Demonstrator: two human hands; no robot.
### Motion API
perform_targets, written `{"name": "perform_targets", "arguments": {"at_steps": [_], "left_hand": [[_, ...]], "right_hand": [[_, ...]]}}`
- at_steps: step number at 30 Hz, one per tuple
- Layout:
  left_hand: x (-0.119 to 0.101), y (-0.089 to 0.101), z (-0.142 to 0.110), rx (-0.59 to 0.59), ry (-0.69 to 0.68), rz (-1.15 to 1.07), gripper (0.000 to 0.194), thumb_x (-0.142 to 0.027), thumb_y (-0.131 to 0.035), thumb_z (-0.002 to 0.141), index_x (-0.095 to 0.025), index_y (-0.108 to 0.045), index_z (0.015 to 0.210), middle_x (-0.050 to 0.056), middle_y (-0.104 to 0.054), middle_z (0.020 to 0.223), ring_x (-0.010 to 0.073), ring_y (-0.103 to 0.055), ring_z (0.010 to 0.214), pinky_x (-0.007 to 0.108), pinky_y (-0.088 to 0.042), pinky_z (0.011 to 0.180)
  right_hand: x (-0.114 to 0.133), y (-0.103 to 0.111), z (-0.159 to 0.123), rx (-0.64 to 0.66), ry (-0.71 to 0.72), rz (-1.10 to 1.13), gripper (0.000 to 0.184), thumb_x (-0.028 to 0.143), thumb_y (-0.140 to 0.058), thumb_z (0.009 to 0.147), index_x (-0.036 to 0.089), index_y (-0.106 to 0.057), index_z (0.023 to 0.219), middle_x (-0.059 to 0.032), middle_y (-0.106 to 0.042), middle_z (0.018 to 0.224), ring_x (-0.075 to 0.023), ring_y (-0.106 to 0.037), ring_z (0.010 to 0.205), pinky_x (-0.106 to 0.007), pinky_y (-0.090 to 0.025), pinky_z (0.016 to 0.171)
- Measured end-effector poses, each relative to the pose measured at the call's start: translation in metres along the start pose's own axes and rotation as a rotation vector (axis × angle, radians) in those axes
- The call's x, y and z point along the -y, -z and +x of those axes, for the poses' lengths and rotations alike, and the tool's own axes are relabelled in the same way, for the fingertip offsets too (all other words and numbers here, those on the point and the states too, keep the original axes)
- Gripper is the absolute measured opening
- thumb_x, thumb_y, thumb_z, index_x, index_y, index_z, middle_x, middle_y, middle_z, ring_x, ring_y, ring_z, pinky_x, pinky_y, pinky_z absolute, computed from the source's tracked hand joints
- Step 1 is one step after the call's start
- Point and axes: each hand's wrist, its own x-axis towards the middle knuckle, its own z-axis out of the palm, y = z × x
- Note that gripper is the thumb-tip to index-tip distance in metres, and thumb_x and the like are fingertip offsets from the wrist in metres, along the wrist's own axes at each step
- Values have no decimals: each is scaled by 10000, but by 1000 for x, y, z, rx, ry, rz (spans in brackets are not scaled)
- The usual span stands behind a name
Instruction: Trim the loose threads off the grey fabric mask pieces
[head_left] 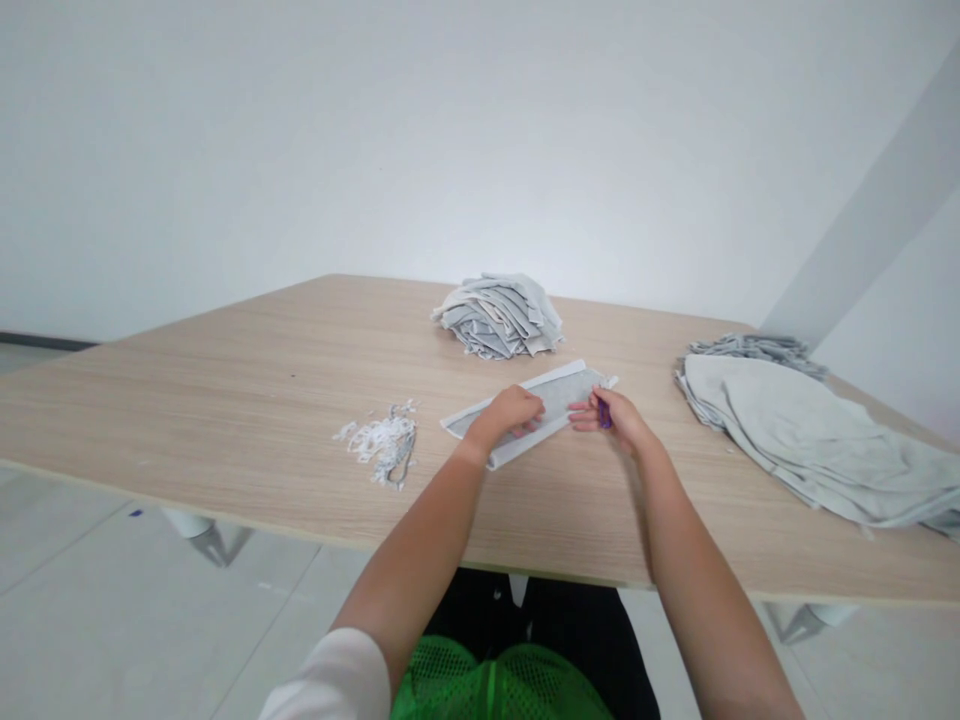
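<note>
A long grey fabric strip (564, 388) with a white border lies flat on the wooden table (247, 400) in front of me. My left hand (510, 412) rests on the strip's near half, fingers curled and pressing it down. My right hand (611, 418) sits at the strip's right edge, pinched round a small purple tool (604, 414); the tool's tip is hidden by my fingers.
A stack of folded grey pieces (500, 315) stands behind the strip. A heap of grey cloth (810, 435) covers the table's right side. A small pile of white and grey thread trimmings (382, 440) lies to the left. A green mesh thing (502, 685) is under the near edge.
</note>
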Motion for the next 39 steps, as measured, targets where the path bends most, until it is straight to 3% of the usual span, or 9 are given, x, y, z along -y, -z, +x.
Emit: {"name": "perform_targets", "arguments": {"at_steps": [4,8,14,16,20,25,28,34,39], "left_hand": [[-6,-4,-7,489,48,-285,247,-367,-686,865,-175,-800,971,122,-817,1012,240,-773,813,330,-633,735],[-7,-10,-11,421,-2,-310,279,-350,-725,846,-151,-779,1035,139,-811,958,241,-765,765,349,-643,704],[-11,-15,-19,753,-84,-346,269,-354,-780,831,-187,-796,1041,133,-810,969,247,-776,794,425,-646,783],[-10,-20,-15,674,-224,-293,260,-344,-718,877,-199,-799,1077,117,-812,957,229,-771,800,410,-632,813],[-2,-31,-3,214,-508,47,265,-304,-610,913,-201,-819,1038,97,-810,1048,243,-749,981,368,-566,962],[-4,-29,-8,-34,-499,414,307,-364,-607,904,-178,-827,1011,156,-799,1054,300,-731,1039,382,-536,983],[-11,-20,-16,-17,-388,456,291,-333,-596,883,-155,-825,908,175,-796,920,297,-751,924,384,-554,926],[-8,0,-17,401,-108,302,310,-337,-578,857,-160,-807,967,97,-780,760,211,-692,566,321,-564,650],[4,3,-7,42,-273,534,255,-297,-623,819,-210,-832,936,106,-811,988,264,-744,928,317,-549,836]], "right_hand": [[-3,-3,3,13,-31,-48,370,443,-513,1007,224,-455,715,-137,-772,892,-218,-763,829,-329,-629,748],[2,0,9,-244,43,-74,389,435,-556,992,222,-443,687,-122,-755,808,-201,-729,697,-303,-612,640],[3,-8,1,-3,104,-195,444,583,-571,961,222,-504,712,-107,-714,705,-233,-708,675,-309,-560,606],[0,-11,2,7,106,-290,416,545,-613,927,213,-537,690,-64,-662,616,-201,-653,591,-283,-521,564],[-5,-7,7,-88,47,-314,344,499,-598,918,212,-566,731,-53,-675,632,-199,-646,574,-300,-530,559],[-9,13,7,-251,4,-550,338,483,-451,986,224,-587,816,-63,-671,623,-204,-629,533,-307,-495,559],[-9,25,5,-405,59,-834,304,423,-497,954,215,-653,797,-107,-717,764,-240,-693,736,-333,-502,702],[-7,20,4,-475,-112,-1102,383,553,-560,917,214,-685,1046,-161,-746,1119,-341,-690,1126,-419,-499,925],[-4,5,5,-539,-224,-1180,632,642,-649,845,169,-609,1263,-211,-719,1216,-365,-685,1175,-448,-526,942]]}}
